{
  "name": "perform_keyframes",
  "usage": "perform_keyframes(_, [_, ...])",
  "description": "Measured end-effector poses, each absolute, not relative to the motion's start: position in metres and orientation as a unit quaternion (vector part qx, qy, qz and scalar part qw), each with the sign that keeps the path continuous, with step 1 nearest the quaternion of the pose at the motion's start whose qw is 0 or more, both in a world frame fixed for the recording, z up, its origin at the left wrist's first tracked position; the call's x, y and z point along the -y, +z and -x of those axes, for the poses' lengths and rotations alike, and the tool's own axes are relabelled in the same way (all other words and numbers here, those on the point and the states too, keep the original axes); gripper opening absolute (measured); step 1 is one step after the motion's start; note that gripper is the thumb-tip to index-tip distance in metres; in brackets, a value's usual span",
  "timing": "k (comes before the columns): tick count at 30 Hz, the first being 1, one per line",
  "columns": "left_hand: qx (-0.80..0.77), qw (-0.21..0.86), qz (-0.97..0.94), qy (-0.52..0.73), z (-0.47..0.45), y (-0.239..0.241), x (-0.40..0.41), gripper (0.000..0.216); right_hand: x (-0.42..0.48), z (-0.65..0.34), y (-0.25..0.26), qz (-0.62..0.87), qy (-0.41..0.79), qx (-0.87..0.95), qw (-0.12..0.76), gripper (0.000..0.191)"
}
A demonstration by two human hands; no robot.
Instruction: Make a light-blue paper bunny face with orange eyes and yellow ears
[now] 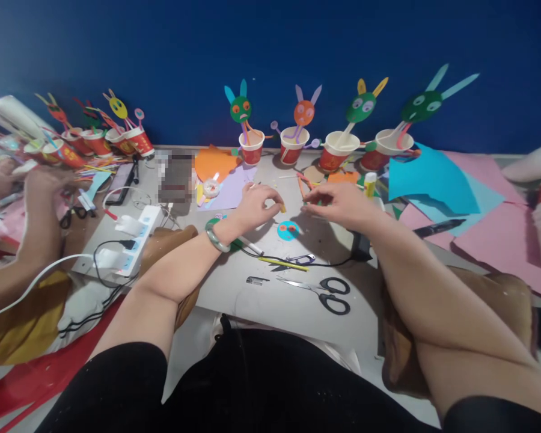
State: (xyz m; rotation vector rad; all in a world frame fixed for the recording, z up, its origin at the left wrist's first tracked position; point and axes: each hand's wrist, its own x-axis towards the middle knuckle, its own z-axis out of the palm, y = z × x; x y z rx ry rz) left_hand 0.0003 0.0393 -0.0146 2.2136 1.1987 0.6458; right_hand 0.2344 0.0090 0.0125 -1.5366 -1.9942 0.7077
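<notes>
My left hand (256, 205) is pinched shut on a small yellow paper piece (282, 208), with a pale green bangle (216, 238) on its wrist. My right hand (338, 203) faces it a little to the right, fingers pinched together on something too small to make out. Just below and between the hands a light blue paper disc (288, 230) with orange eye spots lies on the grey table (270, 300). Black-handled scissors (327, 291) lie nearer to me on the table.
Red paper cups with rabbit-eared paper faces (296, 137) line the blue wall. Blue and pink paper sheets (437, 180) lie at the right, a glue stick (369, 184) near them. A white power strip (133, 237) and another person's hands (9, 180) are at the left.
</notes>
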Motion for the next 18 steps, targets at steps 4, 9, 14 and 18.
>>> perform_keyframes(4, [-0.421, 0.254, -0.843, 0.219, -0.003, -0.013, -0.033, 0.012, -0.013, -0.221, -0.009, 0.541, 0.303, 0.742, 0.254, 0.013])
perform_keyframes(9, [-0.409, 0.254, -0.854, 0.198, -0.007, -0.013, -0.026, 0.01, -0.011, -0.217, -0.014, 0.527, 0.355, 0.731, 0.25, 0.02])
perform_keyframes(14, [-0.412, 0.253, -0.854, 0.191, -0.007, -0.015, -0.026, 0.01, -0.01, -0.212, -0.014, 0.52, 0.354, 0.738, 0.244, 0.033])
perform_keyframes(18, [-0.423, 0.246, -0.855, 0.172, -0.005, -0.02, -0.027, 0.02, -0.012, -0.221, -0.004, 0.546, 0.32, 0.728, 0.264, 0.026])
